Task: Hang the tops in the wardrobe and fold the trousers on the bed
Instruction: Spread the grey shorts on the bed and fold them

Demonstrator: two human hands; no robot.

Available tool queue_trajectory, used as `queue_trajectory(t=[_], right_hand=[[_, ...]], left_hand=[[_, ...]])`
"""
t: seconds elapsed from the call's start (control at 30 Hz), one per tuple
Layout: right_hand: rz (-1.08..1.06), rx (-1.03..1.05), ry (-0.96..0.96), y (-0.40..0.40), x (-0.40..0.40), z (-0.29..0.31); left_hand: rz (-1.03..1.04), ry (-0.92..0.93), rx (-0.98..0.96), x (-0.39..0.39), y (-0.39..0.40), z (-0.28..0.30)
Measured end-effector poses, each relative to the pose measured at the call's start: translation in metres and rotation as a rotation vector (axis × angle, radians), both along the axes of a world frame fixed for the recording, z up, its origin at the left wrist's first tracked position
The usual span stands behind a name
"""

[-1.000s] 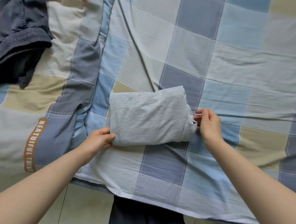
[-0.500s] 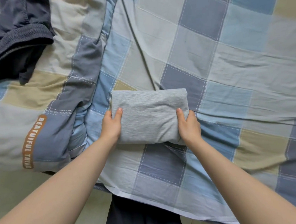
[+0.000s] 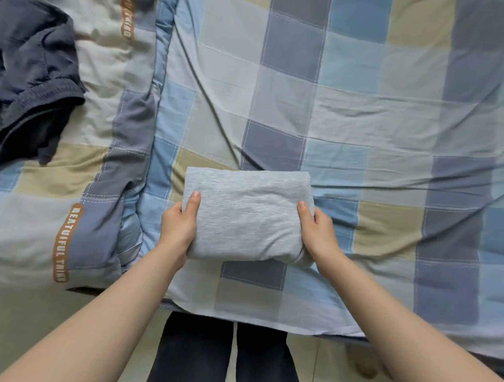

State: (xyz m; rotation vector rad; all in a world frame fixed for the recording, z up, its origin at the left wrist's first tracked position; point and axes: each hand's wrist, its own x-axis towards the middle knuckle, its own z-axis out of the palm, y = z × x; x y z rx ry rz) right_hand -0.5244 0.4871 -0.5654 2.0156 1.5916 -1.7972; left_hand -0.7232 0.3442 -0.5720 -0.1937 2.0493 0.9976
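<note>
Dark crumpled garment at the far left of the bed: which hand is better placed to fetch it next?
Probably left. The left hand grips the folded grey bundle on the side toward the dark garment; the right hand would cross over.

folded trousers [image 3: 248,214] on bed [image 3: 397,117], crumpled garment [image 3: 27,88] far left

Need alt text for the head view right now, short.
Both hands grip a folded grey garment on the checked bed sheet, left hand at its left edge, right hand at its right. A crumpled dark garment lies at far left.
</note>
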Motion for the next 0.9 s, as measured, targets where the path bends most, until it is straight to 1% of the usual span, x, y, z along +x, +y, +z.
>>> queue_trajectory(t=[0.1, 0.13, 0.2, 0.27, 0.33, 0.4, 0.57, 0.67, 0.77, 0.9], right_hand=[[-0.055, 0.082, 0.024, -0.010, 0.014, 0.029], [-0.133, 0.135, 0.027, -0.012, 0.027, 0.064], [-0.134, 0.187, 0.052, -0.018, 0.029, 0.082], [-0.195, 0.242, 0.066, -0.027, 0.039, 0.118], [-0.260, 0.324, 0.059, -0.047, 0.047, 0.164], [-0.341, 0.449, 0.021, -0.072, 0.054, 0.208], [-0.524, 0.613, 0.010, -0.140, 0.070, 0.298], [-0.560, 0.742, -0.113, -0.181, 0.086, 0.339], [-0.618, 0.875, -0.249, -0.226, 0.109, 0.373], [-0.622, 0.925, -0.308, -0.289, 0.138, 0.399]], left_hand=[[-0.050, 0.038, 0.048, 0.005, 0.002, 0.029], [-0.129, 0.023, 0.077, 0.010, 0.013, 0.060], [-0.137, 0.046, 0.100, 0.009, 0.012, 0.076], [-0.219, 0.078, 0.158, 0.011, 0.018, 0.108], [-0.295, 0.117, 0.233, 0.014, 0.021, 0.149], [-0.377, 0.147, 0.321, 0.020, 0.022, 0.192], [-0.612, 0.131, 0.461, 0.043, 0.003, 0.284], [-0.732, 0.139, 0.562, 0.061, -0.013, 0.327], [-0.859, 0.161, 0.617, 0.090, -0.035, 0.365], [-1.004, 0.200, 0.657, 0.127, -0.065, 0.389]])
